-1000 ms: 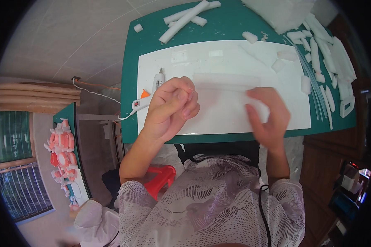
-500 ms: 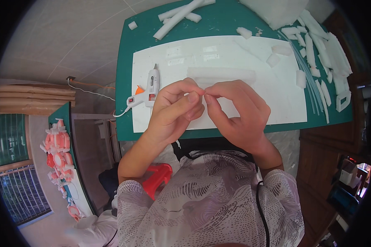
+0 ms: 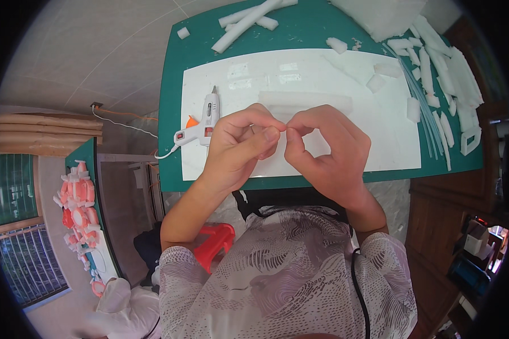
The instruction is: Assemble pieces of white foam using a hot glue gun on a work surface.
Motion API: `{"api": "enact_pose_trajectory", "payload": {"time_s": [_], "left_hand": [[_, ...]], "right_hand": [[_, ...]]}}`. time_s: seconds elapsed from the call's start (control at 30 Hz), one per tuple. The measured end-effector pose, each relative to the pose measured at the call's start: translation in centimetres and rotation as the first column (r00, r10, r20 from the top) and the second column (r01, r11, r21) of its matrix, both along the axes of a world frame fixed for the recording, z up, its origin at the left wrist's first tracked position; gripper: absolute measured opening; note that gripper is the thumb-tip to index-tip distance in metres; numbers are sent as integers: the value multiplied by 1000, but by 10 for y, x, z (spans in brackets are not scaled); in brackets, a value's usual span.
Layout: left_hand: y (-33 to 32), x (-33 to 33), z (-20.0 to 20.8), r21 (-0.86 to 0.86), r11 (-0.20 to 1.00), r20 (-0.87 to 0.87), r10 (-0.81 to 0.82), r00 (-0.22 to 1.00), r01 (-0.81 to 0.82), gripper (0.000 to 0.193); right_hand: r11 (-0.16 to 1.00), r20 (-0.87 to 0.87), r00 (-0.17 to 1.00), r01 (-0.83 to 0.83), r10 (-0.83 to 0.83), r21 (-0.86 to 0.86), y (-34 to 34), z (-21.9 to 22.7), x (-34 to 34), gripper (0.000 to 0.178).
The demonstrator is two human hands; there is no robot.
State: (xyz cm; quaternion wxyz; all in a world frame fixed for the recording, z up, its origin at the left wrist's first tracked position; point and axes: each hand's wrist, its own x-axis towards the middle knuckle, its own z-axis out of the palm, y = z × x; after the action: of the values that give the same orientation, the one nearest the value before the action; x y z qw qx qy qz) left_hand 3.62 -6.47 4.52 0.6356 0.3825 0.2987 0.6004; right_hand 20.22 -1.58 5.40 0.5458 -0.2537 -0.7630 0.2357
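My left hand (image 3: 240,138) and my right hand (image 3: 329,141) meet above the near part of a white board (image 3: 379,141). Thumb and forefinger are pinched together on each, the fingertips almost touching. Whatever lies between them is too small to make out. Just beyond the hands, a long white foam strip (image 3: 305,101) rests on the board, partly covered by my fingers. To the left of my left hand lies a white glue gun (image 3: 209,116) with an orange trigger, its nozzle pointing away from me.
The board lies on a green table (image 3: 311,25). White foam rods (image 3: 246,25) are at the far left; several foam scraps (image 3: 427,68) and thin clear sticks (image 3: 421,101) line the right. A red stool (image 3: 215,243) stands below. Pink pieces (image 3: 79,192) cover another table at left.
Both hands keep their pinch at nearly the same place. The fingertips have shifted slightly to the right, and the view has moved a little.
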Motion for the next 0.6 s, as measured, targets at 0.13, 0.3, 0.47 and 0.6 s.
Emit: {"api": "enact_pose_trajectory", "payload": {"time_s": [0.13, 0.3, 0.47, 0.6], "left_hand": [[2, 2, -2, 37, 999, -18, 19, 1000, -18, 12], [2, 5, -3, 36, 999, 16, 15, 1000, -16, 11], [1, 8, -2, -3, 1000, 96, -3, 995, 4, 12], [1, 8, -4, -13, 1000, 116, -19, 993, 20, 12]], "right_hand": [[1000, -21, 999, 28, -28, 2, 1, -3, -3, 16], [999, -121, 992, 25, -28, -26, 0, -9, -9, 17], [997, -111, 993, 25, -34, -74, -1, -9, -8, 17], [997, -131, 991, 15, -24, -71, 0, -10, -8, 18]]}}
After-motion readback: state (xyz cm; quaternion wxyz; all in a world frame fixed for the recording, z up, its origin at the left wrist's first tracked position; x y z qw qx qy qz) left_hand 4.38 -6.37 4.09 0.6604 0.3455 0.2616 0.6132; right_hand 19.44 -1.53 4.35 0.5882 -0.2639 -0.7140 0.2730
